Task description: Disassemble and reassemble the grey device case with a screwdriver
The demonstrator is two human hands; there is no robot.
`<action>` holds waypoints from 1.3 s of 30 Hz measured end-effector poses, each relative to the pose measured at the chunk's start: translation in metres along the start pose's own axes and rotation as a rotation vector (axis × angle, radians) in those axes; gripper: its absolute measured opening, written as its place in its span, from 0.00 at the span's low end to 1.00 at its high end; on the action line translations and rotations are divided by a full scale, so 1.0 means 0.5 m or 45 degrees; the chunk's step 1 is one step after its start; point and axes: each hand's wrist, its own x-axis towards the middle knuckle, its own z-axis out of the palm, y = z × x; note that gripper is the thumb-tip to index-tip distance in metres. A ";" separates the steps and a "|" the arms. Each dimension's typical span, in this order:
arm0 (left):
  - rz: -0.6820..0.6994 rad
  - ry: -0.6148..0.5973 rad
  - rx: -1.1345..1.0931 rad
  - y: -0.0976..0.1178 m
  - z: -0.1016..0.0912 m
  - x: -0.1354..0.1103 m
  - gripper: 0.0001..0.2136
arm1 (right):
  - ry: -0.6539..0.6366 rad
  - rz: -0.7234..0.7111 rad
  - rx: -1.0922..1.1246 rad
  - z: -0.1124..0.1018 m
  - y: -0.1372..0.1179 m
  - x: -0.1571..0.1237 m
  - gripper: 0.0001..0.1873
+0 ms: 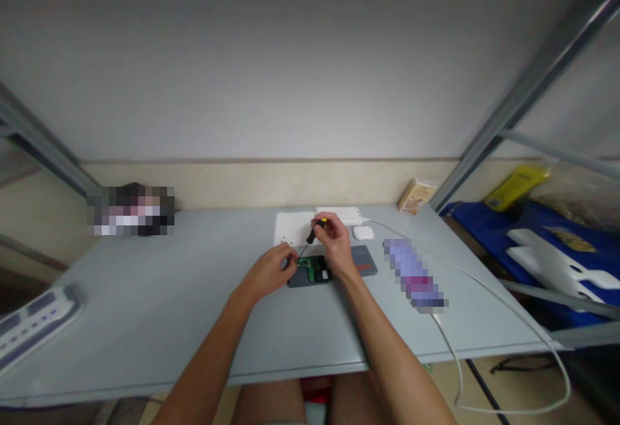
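Observation:
An opened dark grey electronic device (300, 278) lies flat on the table, a green circuit board (310, 269) bare inside it. My right hand (336, 243) is closed around a small screwdriver (311, 236) with a black and yellow handle. The screwdriver's thin shaft slants down and left onto the board's upper left part. At the device's left edge, my left hand (272, 270) has its fingers pinched together on the corner, close to the screwdriver's tip. Partly behind my right wrist is a flat grey cover (364, 261) with an orange patch.
Behind my hands lie a white sheet (290, 226), a white power strip (351, 214) and a small white case (363, 233). A phone (414, 273) trails a white cable (450, 347) over the table's front edge. A small box (416, 196) stands back right; another strip (41, 321) lies left.

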 end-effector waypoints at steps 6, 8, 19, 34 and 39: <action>-0.025 -0.009 0.004 -0.002 -0.001 0.000 0.08 | -0.108 -0.004 0.053 0.006 -0.005 -0.002 0.14; -0.021 -0.014 0.000 -0.003 -0.001 -0.001 0.08 | -0.061 -0.070 -0.021 0.008 -0.006 -0.004 0.12; -0.042 -0.017 -0.011 -0.004 0.001 0.000 0.08 | -0.128 -0.040 -0.015 -0.005 -0.008 0.001 0.11; -0.067 -0.045 -0.009 -0.001 -0.002 0.002 0.07 | -0.106 -0.185 -0.152 -0.004 -0.013 -0.003 0.08; -0.066 -0.046 -0.006 0.004 -0.005 0.004 0.07 | -0.112 -0.142 -0.126 -0.004 -0.010 -0.001 0.10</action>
